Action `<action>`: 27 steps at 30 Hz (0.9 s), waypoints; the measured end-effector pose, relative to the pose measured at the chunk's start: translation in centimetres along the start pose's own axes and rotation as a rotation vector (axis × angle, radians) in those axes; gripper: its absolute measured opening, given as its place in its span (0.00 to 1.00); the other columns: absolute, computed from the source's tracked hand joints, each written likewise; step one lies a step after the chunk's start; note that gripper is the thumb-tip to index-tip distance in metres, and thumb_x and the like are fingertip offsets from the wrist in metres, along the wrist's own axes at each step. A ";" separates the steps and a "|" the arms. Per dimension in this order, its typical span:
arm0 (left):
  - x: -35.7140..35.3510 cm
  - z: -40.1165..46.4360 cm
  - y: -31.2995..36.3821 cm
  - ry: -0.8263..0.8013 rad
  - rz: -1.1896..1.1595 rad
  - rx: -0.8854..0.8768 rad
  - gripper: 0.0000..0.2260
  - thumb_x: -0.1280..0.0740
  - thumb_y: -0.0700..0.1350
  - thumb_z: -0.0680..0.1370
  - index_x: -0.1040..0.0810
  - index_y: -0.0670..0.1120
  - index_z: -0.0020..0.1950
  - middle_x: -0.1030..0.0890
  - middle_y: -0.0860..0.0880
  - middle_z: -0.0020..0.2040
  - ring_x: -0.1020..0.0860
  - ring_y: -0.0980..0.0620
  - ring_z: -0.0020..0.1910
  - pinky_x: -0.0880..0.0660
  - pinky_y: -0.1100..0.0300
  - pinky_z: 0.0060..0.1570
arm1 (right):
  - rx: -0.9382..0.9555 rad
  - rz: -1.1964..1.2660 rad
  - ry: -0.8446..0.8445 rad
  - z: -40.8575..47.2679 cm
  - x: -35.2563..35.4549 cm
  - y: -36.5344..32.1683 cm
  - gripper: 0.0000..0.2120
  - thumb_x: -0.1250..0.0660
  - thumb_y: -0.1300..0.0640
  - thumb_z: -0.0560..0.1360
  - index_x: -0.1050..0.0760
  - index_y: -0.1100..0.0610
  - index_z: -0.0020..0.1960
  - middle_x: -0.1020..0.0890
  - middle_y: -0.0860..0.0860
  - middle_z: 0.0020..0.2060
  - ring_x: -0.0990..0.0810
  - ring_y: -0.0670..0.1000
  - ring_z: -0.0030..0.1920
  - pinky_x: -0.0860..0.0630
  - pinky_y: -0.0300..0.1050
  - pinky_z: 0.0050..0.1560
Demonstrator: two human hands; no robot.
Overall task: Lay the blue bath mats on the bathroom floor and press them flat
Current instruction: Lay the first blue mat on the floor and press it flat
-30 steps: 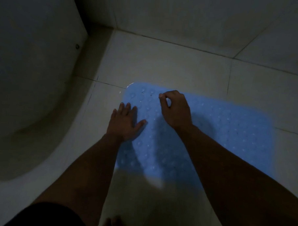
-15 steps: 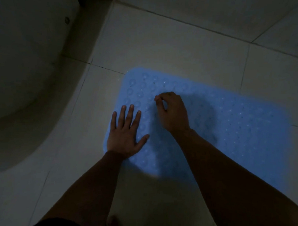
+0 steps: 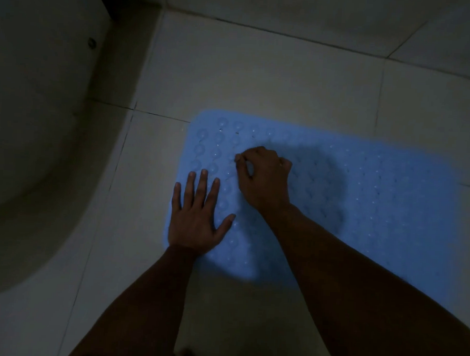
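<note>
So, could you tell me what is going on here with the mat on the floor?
A person is laying a blue bath mat on the tiled bathroom floor, beside a pale curved fixture. The left hand presses flat on the mat's near-left edge with fingers spread. The right hand rests on the mat with curled fingers, thumb and forefinger together; what it pinches is unclear in the dim light.

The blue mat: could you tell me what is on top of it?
The left hand lies flat on the mat; the right hand is curled. Anything beneath them is hidden.
</note>
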State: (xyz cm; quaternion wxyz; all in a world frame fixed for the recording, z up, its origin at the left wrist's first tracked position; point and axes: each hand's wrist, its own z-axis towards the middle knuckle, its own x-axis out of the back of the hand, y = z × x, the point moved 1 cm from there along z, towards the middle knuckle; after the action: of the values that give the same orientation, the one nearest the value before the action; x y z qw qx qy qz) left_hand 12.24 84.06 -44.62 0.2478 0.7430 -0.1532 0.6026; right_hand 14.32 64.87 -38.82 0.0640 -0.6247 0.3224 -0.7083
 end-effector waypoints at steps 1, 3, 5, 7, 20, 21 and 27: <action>0.3 0.0 0.2 -0.021 -0.017 0.015 0.41 0.45 0.71 0.79 0.49 0.49 0.85 0.55 0.44 0.85 0.58 0.41 0.84 0.54 0.36 0.80 | -0.002 -0.029 -0.014 -0.4 0.4 -0.4 0.16 0.42 0.44 0.80 0.18 0.49 0.50 0.17 0.46 0.49 0.21 0.52 0.53 0.35 0.54 0.58; 1.1 0.2 0.4 -0.072 -0.083 0.045 0.39 0.44 0.70 0.80 0.47 0.51 0.85 0.53 0.45 0.85 0.57 0.43 0.84 0.55 0.38 0.80 | -0.002 -0.067 -0.052 -1.1 1.0 -1.0 0.15 0.41 0.44 0.79 0.18 0.49 0.51 0.17 0.49 0.50 0.20 0.56 0.54 0.31 0.55 0.57; 3.2 0.6 0.1 -0.061 -0.153 0.043 0.31 0.44 0.64 0.81 0.34 0.50 0.80 0.39 0.43 0.82 0.43 0.41 0.82 0.43 0.40 0.78 | 0.005 -0.036 -0.114 -2.5 1.3 -1.4 0.16 0.42 0.46 0.79 0.18 0.51 0.52 0.17 0.51 0.51 0.20 0.58 0.54 0.27 0.56 0.54; 5.3 1.3 -1.0 0.003 -0.158 0.040 0.25 0.44 0.58 0.80 0.22 0.47 0.70 0.22 0.43 0.71 0.27 0.39 0.72 0.29 0.43 0.67 | 0.046 -0.005 -0.110 -4.1 0.7 -1.6 0.17 0.43 0.47 0.78 0.19 0.53 0.54 0.17 0.52 0.51 0.19 0.59 0.54 0.23 0.58 0.52; 4.9 3.0 -2.0 0.043 -0.102 0.066 0.25 0.48 0.55 0.83 0.30 0.48 0.76 0.31 0.43 0.78 0.40 0.40 0.80 0.33 0.38 0.71 | -0.008 -0.347 -0.221 -9.6 -5.9 -0.3 0.40 0.49 0.36 0.82 0.53 0.61 0.82 0.56 0.59 0.82 0.59 0.60 0.82 0.53 0.69 0.78; 4.8 3.1 -1.9 0.057 -0.122 0.073 0.24 0.48 0.55 0.83 0.30 0.48 0.77 0.32 0.43 0.78 0.41 0.40 0.81 0.34 0.38 0.72 | -0.003 -0.361 -0.219 -9.5 -5.9 -0.4 0.40 0.49 0.36 0.81 0.53 0.61 0.82 0.56 0.59 0.82 0.59 0.60 0.82 0.53 0.69 0.78; 3.7 3.3 -1.7 0.111 -0.131 0.081 0.25 0.46 0.56 0.84 0.31 0.47 0.77 0.34 0.43 0.80 0.44 0.40 0.82 0.40 0.38 0.76 | -0.019 -0.365 -0.252 -9.8 -6.4 -0.2 0.39 0.52 0.36 0.81 0.52 0.60 0.83 0.56 0.59 0.82 0.60 0.59 0.82 0.54 0.69 0.77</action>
State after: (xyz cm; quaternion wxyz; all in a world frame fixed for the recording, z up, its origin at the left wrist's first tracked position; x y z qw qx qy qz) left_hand 16.72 83.92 -41.86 0.2647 0.7263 -0.0658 0.6309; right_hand 6.65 71.86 -44.23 -0.0314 -0.7569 0.2002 -0.6214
